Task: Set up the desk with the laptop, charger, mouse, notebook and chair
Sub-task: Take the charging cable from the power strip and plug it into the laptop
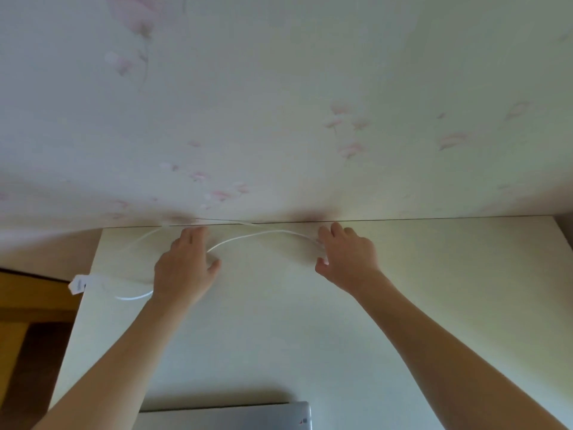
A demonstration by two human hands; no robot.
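Tabletop (403, 305) is carrying everything; laptop (229, 415) is sitting closed at its near edge. Charger cable (263, 235) is looping along its far edge, brick (82, 283) overhanging its left edge. Left hand (183, 268) is lying half-open on the cable; right hand (348, 256) is pinching its end, I think. Best: be feeding slack toward the laptop, keeping the brick from dropping.

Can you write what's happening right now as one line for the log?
left hand on charger cable | right hand at cable's other end | laptop closed, near edge | desk
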